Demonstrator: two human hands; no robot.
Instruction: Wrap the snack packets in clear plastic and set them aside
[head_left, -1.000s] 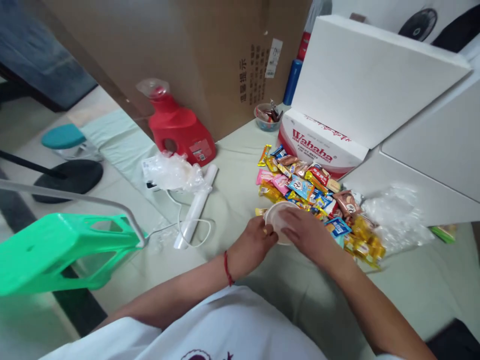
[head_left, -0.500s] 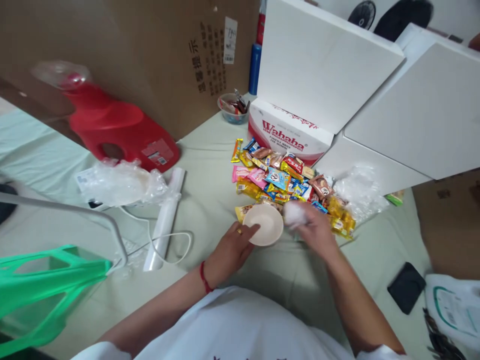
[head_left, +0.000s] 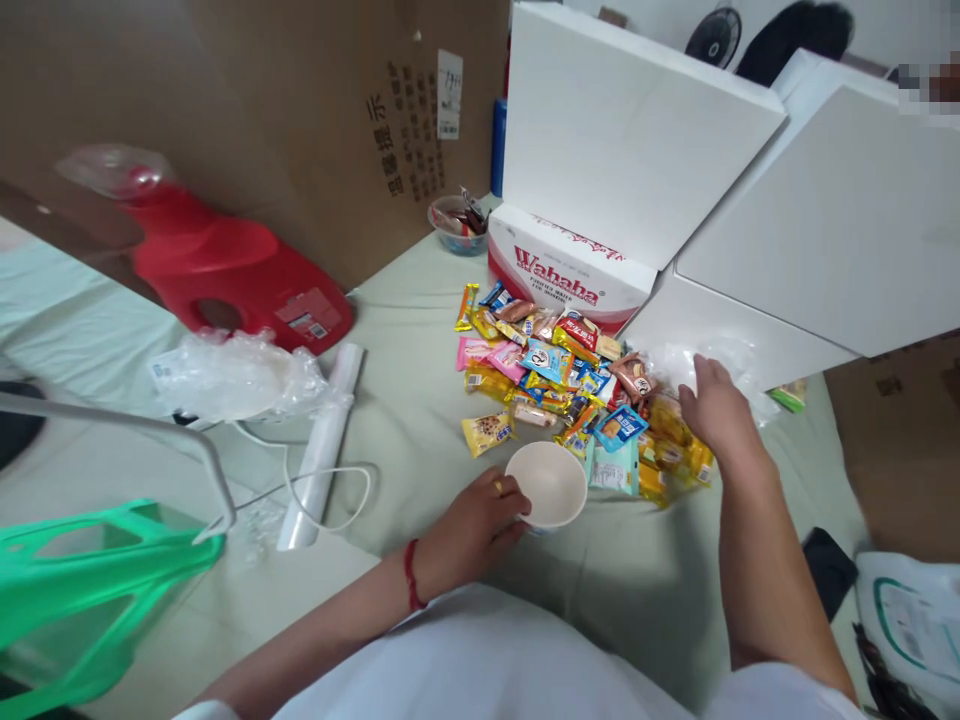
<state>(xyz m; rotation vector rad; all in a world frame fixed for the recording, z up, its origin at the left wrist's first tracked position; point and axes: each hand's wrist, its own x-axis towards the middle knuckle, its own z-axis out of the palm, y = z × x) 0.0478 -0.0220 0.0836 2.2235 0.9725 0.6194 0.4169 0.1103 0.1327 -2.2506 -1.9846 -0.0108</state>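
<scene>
My left hand (head_left: 487, 515), with a ring and a red wrist cord, pinches the rim of a plain white bowl (head_left: 559, 477). The bowl stands nearly upright on the pale cloth, and its inside shows bare. Over a crumpled clear plastic bag (head_left: 675, 360) is my right hand (head_left: 716, 405), fingers stretched out and thumb apart, with nothing visible in it. A pile of wrapped snacks (head_left: 551, 360) lies between the hands, beyond the bowl. A yellow snack packet (head_left: 487, 433) sits left of the bowl, and a pale green packet (head_left: 613, 467) close on its right.
Behind the snacks stands a Wahaha carton (head_left: 570, 270) with white panels (head_left: 637, 130) above. A small tub (head_left: 457, 225) is beside it. To the left are a red jug (head_left: 225, 260), a white roll (head_left: 322, 450) and a green bag (head_left: 112, 590). A black flat object (head_left: 831, 570) lies right.
My right hand has moved right from beside the bowl to the plastic bag; the white wad it held no longer shows. The bowl, tilted before, now stands more upright in my left hand.
</scene>
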